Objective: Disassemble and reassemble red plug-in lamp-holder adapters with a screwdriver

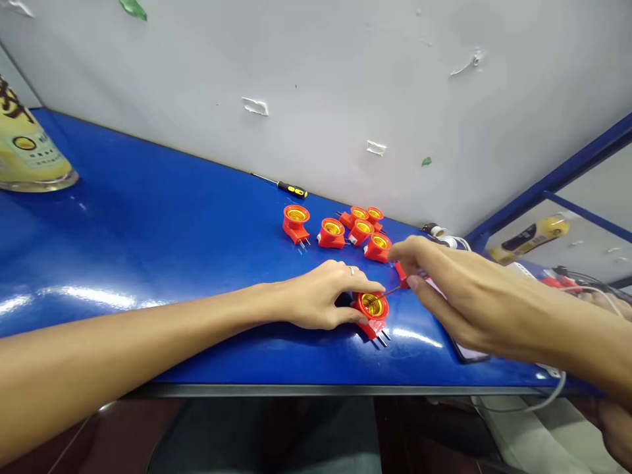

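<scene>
My left hand (328, 295) lies on the table with thumb and fingers closed around a red plug-in lamp holder (372, 306). Its gold threaded socket faces up, and its two plug pins point toward the table's front edge. In my right hand (444, 293) is a thin-shafted screwdriver (392, 290). The shaft slants down into the socket, and the fingers mostly hide the handle. A red piece (401, 273) shows beside the right fingertips; I cannot tell what it belongs to. Behind my hands lie several more red lamp holders (331, 234).
Near the wall lies a black-and-yellow screwdriver (292, 189). A yellow-labelled bottle (32, 148) stands at the left. Under my right forearm is a phone (471, 354), with a white cable (548, 398) nearby. Another person's hand (623, 307) shows at the right edge, beyond the blue frame (557, 174).
</scene>
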`<state>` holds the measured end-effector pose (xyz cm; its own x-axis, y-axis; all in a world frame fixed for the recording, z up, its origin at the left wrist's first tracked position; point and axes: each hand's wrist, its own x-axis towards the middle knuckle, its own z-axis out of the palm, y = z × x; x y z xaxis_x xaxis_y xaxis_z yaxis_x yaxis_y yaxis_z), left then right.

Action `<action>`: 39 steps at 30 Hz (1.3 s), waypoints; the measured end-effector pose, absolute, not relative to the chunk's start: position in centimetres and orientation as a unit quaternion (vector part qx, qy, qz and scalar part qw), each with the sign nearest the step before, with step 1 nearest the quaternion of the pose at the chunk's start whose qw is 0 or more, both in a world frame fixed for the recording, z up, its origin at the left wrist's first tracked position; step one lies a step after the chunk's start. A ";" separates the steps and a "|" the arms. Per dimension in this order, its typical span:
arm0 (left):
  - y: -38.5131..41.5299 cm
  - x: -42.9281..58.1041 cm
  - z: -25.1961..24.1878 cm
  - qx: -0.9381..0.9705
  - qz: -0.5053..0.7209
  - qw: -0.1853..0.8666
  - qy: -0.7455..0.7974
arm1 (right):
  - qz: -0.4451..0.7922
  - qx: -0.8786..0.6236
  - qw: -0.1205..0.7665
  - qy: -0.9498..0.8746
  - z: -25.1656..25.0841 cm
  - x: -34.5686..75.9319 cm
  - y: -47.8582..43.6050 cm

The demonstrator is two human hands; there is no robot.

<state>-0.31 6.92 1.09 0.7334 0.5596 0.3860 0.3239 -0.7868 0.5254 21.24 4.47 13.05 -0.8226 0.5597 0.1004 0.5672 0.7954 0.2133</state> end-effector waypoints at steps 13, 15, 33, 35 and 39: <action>7.0 -0.4 1.0 0.905 0.272 0.213 0.247 | -0.069 -0.330 0.039 -0.941 12.4 21.8 5.6; 7.0 -0.4 1.1 0.904 0.271 0.218 0.248 | -0.083 -0.376 0.046 -0.922 12.1 21.7 5.8; 6.5 -0.7 0.5 0.908 0.346 0.144 0.185 | -0.083 -0.302 0.102 -0.944 12.4 21.5 3.6; 6.3 -0.7 0.6 0.906 0.355 0.149 0.177 | -0.112 -0.312 0.078 -0.940 12.2 21.7 3.4; 6.1 -0.8 0.8 0.901 0.374 0.131 0.174 | -0.151 -0.345 0.092 -0.922 12.0 22.1 2.8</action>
<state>-0.80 6.10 0.82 0.6592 0.4119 0.6292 0.2152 -0.9050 0.3669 22.06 2.82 11.96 -0.7455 0.6080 0.2731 0.6634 0.7165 0.2158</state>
